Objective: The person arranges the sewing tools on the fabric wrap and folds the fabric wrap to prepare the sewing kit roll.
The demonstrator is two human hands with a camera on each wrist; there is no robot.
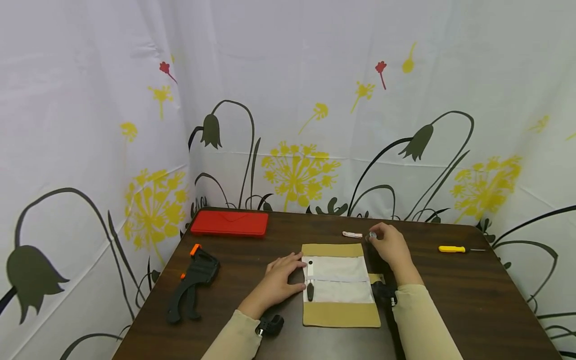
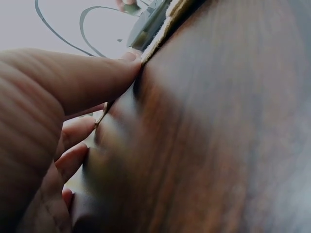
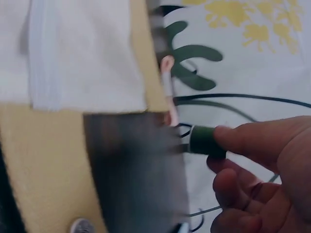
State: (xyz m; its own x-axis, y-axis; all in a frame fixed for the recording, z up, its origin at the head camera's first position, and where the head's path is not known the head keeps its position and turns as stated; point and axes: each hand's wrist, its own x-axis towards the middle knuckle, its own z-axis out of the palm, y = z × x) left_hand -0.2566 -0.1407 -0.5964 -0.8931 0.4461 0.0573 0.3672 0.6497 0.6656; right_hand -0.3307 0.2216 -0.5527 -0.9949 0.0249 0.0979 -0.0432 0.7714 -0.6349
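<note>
A tan and white fabric pouch (image 1: 341,315) lies unfolded on the dark wooden table. My left hand (image 1: 283,277) rests at its left side, thumb and fingertips touching the edge. Near those fingers, a slim tool with a dark rounded end (image 1: 310,291) lies on the white lining. Beyond the pouch's far right corner, my right hand (image 1: 392,245) pinches a small dark green cylinder (image 3: 203,141), which looks like a thread spool, between thumb and fingers. Just left of it lies a folded white and pink strip (image 1: 352,234), resembling a tape measure.
At the back left sits a red case (image 1: 229,223). A black clamp with orange parts (image 1: 195,282) lies left of my left arm. Toward the right edge is a screwdriver with a yellow handle (image 1: 452,249). A patterned curtain (image 1: 288,125) hangs behind the table.
</note>
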